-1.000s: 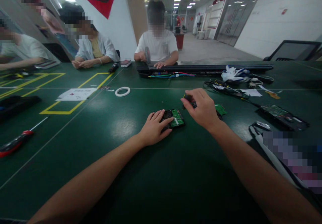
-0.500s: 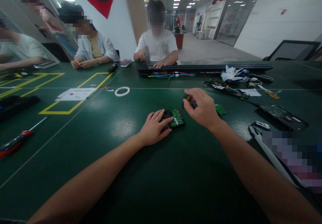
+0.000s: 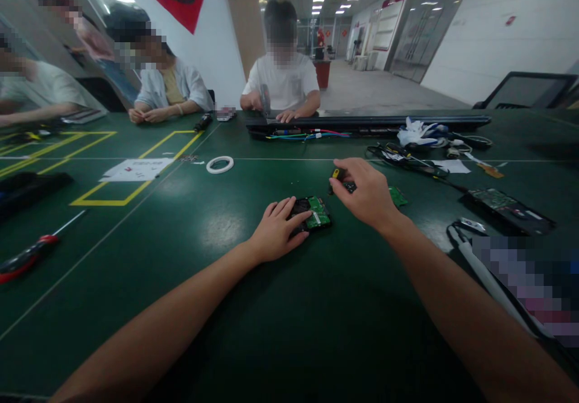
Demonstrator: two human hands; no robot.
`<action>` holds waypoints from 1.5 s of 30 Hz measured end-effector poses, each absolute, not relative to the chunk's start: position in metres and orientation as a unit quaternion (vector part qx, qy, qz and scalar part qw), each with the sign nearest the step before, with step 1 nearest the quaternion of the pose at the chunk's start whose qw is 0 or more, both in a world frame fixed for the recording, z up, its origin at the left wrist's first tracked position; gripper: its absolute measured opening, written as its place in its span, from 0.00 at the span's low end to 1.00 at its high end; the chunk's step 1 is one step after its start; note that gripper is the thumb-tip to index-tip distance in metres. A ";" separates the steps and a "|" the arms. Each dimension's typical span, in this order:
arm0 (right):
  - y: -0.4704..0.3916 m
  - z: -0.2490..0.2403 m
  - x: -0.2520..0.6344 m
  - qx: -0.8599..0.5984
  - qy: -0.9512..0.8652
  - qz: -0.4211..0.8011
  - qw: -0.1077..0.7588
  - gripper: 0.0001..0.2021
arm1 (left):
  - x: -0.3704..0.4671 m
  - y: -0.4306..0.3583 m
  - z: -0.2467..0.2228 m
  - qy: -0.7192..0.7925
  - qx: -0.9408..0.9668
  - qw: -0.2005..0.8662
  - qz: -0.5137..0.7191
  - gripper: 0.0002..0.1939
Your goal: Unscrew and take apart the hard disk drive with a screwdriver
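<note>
On the table lies a hard drive (image 3: 320,211) with a green circuit board facing up. My left hand (image 3: 280,229) holds its left part, with the fingers spread across the top and the thumb along the near edge. My right hand (image 3: 364,192) is closed around the handle of a small black and yellow screwdriver (image 3: 336,175), just right of the drive. The screwdriver's tip is too small and dark to make out. Partly hidden behind the right hand, a loose green circuit board (image 3: 398,196) rests on the table.
A white tape roll (image 3: 219,165) and printed paper (image 3: 136,169) lie to the left, with a red-black screwdriver (image 3: 36,251) nearer. On the right are cables (image 3: 402,158), white gloves (image 3: 420,133) and another device with a circuit board (image 3: 509,210). A person sits opposite behind a long black panel (image 3: 362,122).
The screwdriver in my right hand has turned and tilted slightly, showing more of its yellow part. My right hand shifts a little; the left hand and the drive stay put.
</note>
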State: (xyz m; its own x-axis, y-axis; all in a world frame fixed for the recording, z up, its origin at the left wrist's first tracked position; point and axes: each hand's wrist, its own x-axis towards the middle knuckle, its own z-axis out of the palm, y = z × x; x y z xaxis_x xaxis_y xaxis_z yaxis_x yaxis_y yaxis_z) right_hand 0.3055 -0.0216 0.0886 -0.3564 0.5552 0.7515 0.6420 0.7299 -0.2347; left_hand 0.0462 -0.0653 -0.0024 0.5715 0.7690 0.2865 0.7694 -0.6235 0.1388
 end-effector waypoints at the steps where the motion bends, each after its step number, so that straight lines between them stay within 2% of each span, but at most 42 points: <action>1: -0.022 0.089 0.306 -0.363 -0.822 -0.051 0.435 0.13 | 0.046 -0.065 -0.003 -0.434 -0.886 -0.001 -0.162 0.28; 15: -0.023 0.090 0.306 -0.379 -0.817 -0.065 0.431 0.14 | 0.046 -0.065 -0.002 -0.436 -0.886 0.001 -0.155 0.28; 22: -0.025 0.089 0.301 -0.357 -0.830 -0.047 0.425 0.19 | 0.046 -0.066 0.000 -0.438 -0.885 -0.003 -0.156 0.28; 30: -0.024 0.085 0.303 -0.391 -0.805 -0.023 0.445 0.12 | 0.047 -0.067 0.001 -0.436 -0.886 -0.002 -0.154 0.28; 45: -0.021 0.086 0.305 -0.365 -0.823 -0.049 0.432 0.13 | 0.047 -0.066 0.000 -0.437 -0.886 -0.005 -0.159 0.28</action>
